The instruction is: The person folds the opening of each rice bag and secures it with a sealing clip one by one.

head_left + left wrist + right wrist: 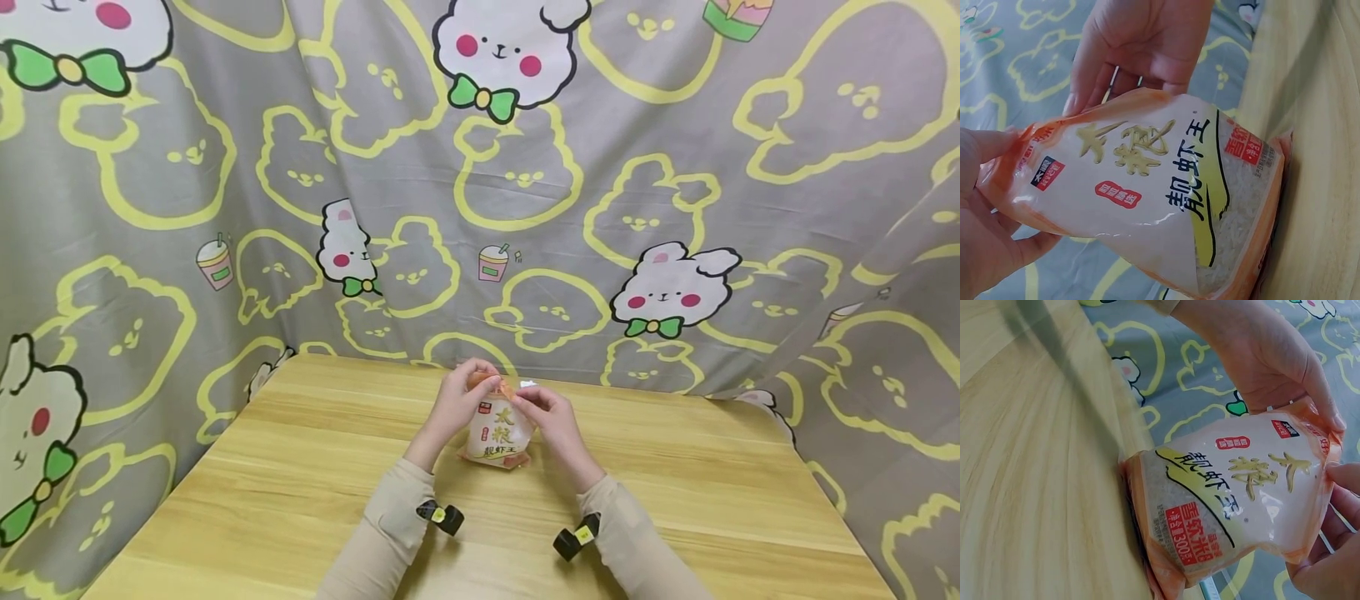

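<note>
A clear and orange plastic bag of rice [501,433] stands upright on the wooden table, its printed white front towards me. My left hand [463,400] pinches the top edge near the red logo corner. On the other side of that top edge, my right hand [553,418] pinches with thumb and fingers. In the left wrist view, white grains show through the bag [1235,219] near its base. The right wrist view shows the thumbs of my left hand [1272,356] and right hand [1335,550] close together at the bag's top. Some fingers are hidden behind the bag.
A small white object [528,384], its kind unclear, shows partly behind the bag. The wooden table [300,467] reaches back to a grey curtain [420,192] with cartoon prints, which also hangs at both sides. Black camera mounts [441,517] sit on both wrists.
</note>
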`<state>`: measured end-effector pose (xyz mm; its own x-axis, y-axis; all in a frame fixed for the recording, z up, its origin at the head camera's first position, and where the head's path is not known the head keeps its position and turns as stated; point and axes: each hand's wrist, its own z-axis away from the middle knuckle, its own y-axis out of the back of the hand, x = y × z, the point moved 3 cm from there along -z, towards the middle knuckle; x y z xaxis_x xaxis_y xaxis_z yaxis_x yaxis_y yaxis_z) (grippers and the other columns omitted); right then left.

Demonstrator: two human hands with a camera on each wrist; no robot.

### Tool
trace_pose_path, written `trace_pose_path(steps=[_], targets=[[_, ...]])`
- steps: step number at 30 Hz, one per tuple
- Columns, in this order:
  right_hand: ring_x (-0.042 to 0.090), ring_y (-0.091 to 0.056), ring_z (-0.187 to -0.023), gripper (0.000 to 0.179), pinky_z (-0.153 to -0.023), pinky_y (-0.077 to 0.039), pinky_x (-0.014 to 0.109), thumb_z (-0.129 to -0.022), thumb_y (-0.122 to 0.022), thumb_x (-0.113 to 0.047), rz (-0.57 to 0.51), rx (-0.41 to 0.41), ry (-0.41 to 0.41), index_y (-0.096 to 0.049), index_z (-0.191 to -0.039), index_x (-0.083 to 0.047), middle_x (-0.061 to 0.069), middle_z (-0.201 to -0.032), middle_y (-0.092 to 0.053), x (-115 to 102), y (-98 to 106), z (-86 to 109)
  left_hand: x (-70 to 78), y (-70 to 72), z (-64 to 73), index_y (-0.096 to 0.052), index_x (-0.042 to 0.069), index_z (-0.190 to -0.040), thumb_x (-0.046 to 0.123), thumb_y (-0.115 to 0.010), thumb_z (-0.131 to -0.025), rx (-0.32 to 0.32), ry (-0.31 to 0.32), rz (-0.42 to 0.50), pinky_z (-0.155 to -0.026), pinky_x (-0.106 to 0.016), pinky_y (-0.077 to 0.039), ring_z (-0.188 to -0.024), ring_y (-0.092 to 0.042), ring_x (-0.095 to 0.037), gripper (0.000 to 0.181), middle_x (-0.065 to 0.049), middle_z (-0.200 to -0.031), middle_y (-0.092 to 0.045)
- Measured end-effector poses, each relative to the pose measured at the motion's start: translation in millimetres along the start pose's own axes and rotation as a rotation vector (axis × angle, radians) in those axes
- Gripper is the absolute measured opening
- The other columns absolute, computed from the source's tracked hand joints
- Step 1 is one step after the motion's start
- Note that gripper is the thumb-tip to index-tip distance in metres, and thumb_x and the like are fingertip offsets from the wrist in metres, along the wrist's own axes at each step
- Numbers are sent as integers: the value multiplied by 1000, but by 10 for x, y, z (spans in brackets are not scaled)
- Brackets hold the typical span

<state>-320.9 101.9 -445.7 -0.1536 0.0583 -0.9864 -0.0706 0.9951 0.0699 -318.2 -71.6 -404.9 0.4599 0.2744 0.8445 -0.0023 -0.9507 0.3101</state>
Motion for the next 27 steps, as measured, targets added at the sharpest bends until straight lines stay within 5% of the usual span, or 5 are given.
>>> trace_pose_path(steps=[16, 27], targets=[[7, -58, -86, 27, -75, -48, 19, -89, -71, -16, 2, -5, -11, -68, -109, 2, -1, -94, -67, -103, -85, -34, -27, 20, -7, -65, 10, -96, 24, -65, -93, -15, 39, 22, -90, -44, -54, -109, -68, -30, 15, -11, -103, -73], [6, -55, -82, 18, -70, -47, 20, -90, -68, -9, 17, -20, 41, -67, -100, 7, -5, -85, -63, -397, -109, 122, -44, 18, -16, -65, 8, -97, 22, -65, -94, -26, 57, 45, -86, -40, -56, -104, -69, -29, 14, -14, -102, -72]])
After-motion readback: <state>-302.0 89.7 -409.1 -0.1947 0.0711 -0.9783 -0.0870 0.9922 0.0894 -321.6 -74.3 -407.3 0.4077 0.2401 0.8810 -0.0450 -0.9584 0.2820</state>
